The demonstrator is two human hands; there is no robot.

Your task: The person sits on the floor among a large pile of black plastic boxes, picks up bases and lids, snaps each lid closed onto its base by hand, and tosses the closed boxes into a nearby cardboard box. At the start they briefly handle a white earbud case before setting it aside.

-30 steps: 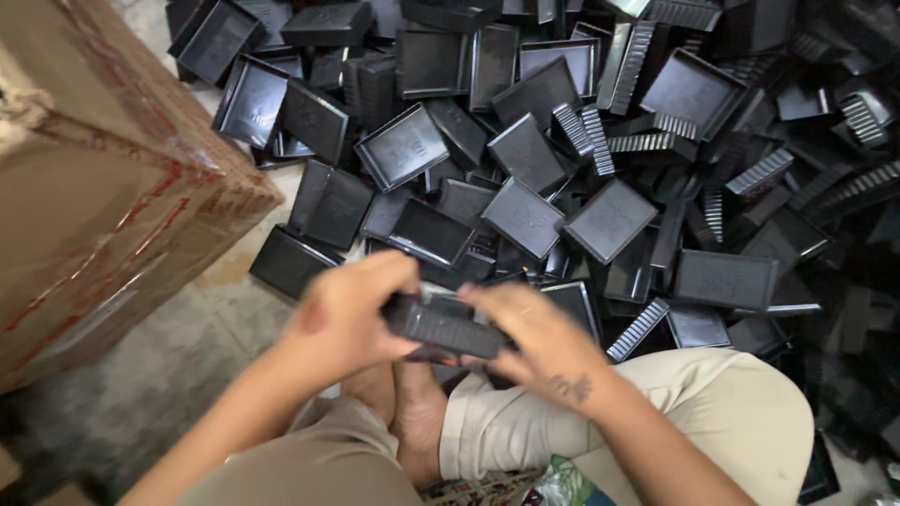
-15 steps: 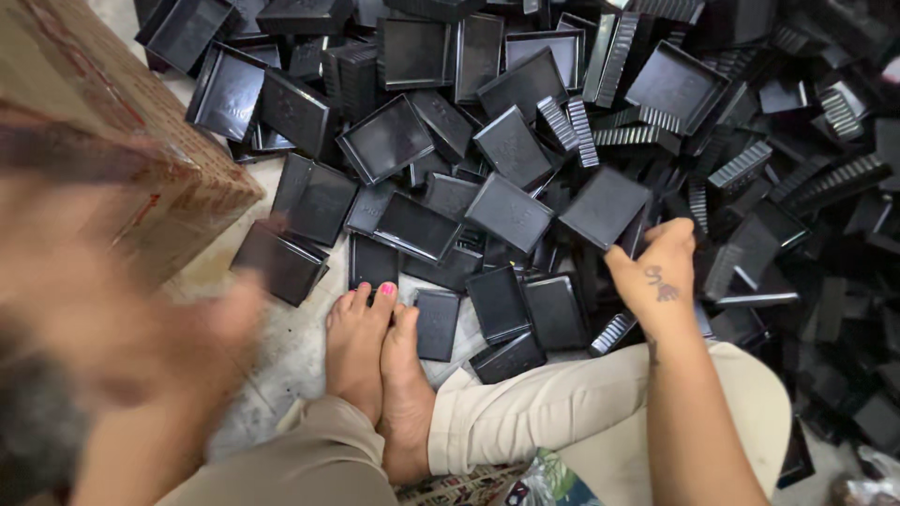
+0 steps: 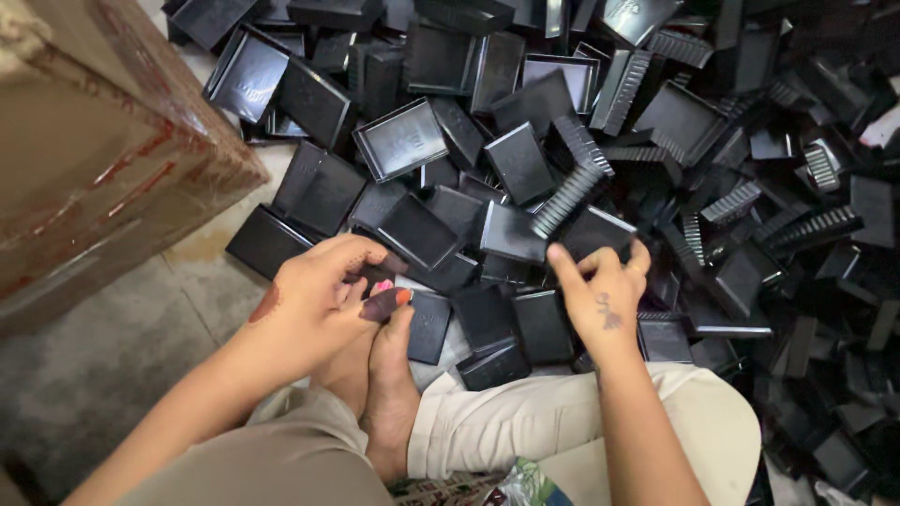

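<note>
Your right hand (image 3: 605, 298) grips 1 flat, rectangular black plastic tray (image 3: 596, 231) at its near edge, fingers curled over the rim; the tray lies at the near side of the pile, touching a ribbed black plastic strip (image 3: 567, 199) that leans across its upper left corner. The grip is a narrow pinch, closed on the tray.

Your left hand (image 3: 319, 295) is curled low above your bare feet (image 3: 375, 375), fingers bent around a small dark part (image 3: 380, 305). The pictures do not show clearly what that part is or how firmly you hold it; treat this grip as closed, contents uncertain.

Just beyond your toes, several small black plastic boxes (image 3: 487, 323) lie loose on the floor, between your 2 hands.

Farther out, a large heap of black plastic trays and lids (image 3: 412, 141) covers the floor ahead and to your right, mixed with more ribbed pieces (image 3: 806, 225). The items lie tilted, overlapping and in no order.

To your left stands a brown cardboard carton (image 3: 84, 159) with red tape, its corner near the edge of the heap. Bare grey concrete floor (image 3: 103, 365) shows below it.

Progress, judged from the present layout: no sorted or stacked group is visible anywhere in view. Only the 2 pieces in your hands are in work. The heap appears almost wholly unhandled, so the greater part of the work remains
</note>
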